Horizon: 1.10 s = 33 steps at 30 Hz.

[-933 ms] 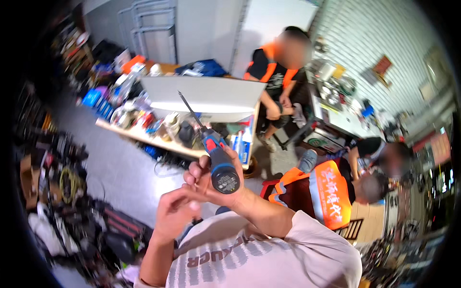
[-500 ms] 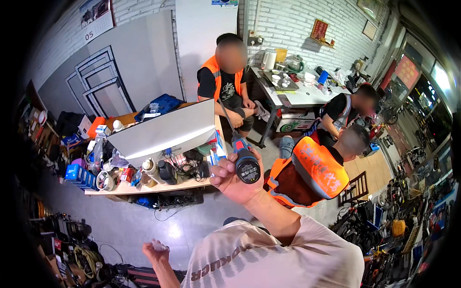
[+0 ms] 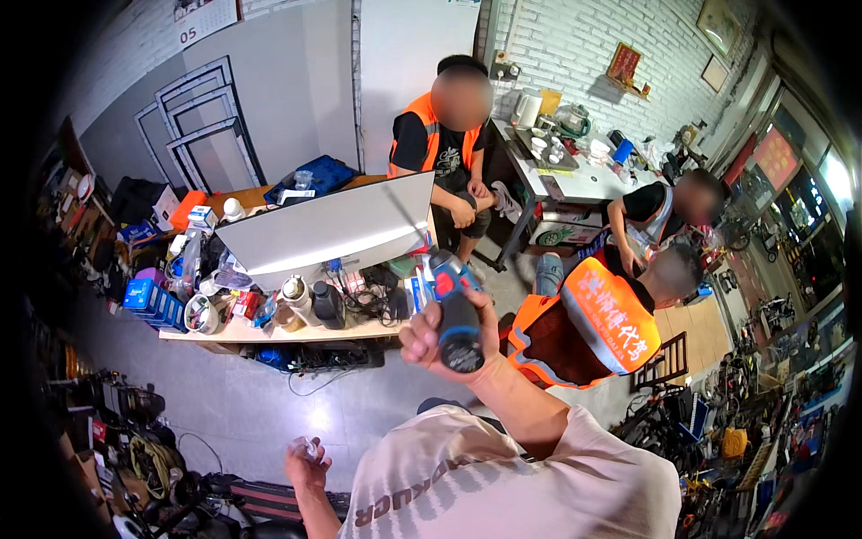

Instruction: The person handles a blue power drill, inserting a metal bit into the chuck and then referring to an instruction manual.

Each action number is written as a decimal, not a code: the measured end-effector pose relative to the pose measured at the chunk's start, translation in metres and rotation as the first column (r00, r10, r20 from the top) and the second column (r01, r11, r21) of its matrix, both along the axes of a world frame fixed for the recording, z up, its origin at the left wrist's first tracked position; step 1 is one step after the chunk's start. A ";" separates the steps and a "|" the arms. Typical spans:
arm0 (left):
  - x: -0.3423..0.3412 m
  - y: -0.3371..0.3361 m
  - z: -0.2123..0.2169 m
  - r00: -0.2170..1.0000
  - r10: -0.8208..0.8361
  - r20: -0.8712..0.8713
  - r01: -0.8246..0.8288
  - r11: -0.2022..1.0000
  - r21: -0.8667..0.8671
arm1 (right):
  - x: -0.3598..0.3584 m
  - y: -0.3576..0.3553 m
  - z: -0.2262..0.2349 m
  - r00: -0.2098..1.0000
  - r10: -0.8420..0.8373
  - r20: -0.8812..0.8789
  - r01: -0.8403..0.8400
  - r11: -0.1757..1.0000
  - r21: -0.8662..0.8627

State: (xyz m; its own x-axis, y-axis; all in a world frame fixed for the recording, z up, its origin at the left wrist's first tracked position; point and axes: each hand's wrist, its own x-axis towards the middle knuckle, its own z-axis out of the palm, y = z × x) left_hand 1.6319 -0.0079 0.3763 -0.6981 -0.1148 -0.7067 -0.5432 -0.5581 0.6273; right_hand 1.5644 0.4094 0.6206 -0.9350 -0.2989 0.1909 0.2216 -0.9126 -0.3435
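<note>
In front of me, near the middle of the view, my right hand (image 3: 420,341) is wrapped round a blue-and-black cordless drill (image 3: 456,316) with a red part on its side. The black base of its handle faces me, and its head points up and away. Lower down at the left, my left hand (image 3: 307,467) has its fingers curled around a small whitish, see-through thing (image 3: 312,448), too small to name. Beyond the drill stands a cluttered workbench (image 3: 260,332) with a wide white monitor-like panel (image 3: 332,225) on it.
A seated person in an orange vest (image 3: 415,135) is behind the bench. Two people sit to the right, one in an orange vest (image 3: 539,328). A white side table (image 3: 575,184) holds a kettle and cups. Bottles, boxes and cables crowd the bench; parts line the right wall.
The drill has tilted in my right hand, so more of its side shows. My left hand has shifted slightly right and up. The view has turned, moving the room's things a little rightward.
</note>
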 end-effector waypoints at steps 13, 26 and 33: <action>0.014 0.021 -0.066 0.867 -0.375 0.328 0.463 0.850 -0.251 | 0.097 0.085 -0.102 0.743 -0.184 0.644 -0.118 0.911 0.396; -0.099 0.361 -0.020 0.340 -0.930 0.139 0.919 0.296 -0.261 | 0.235 0.232 -0.188 0.809 -0.566 0.158 -0.437 -0.401 0.805; -0.127 0.539 -0.091 0.324 -0.862 0.389 0.945 0.274 -0.180 | 0.360 0.231 -0.234 0.497 -0.753 0.431 -0.791 -0.190 0.581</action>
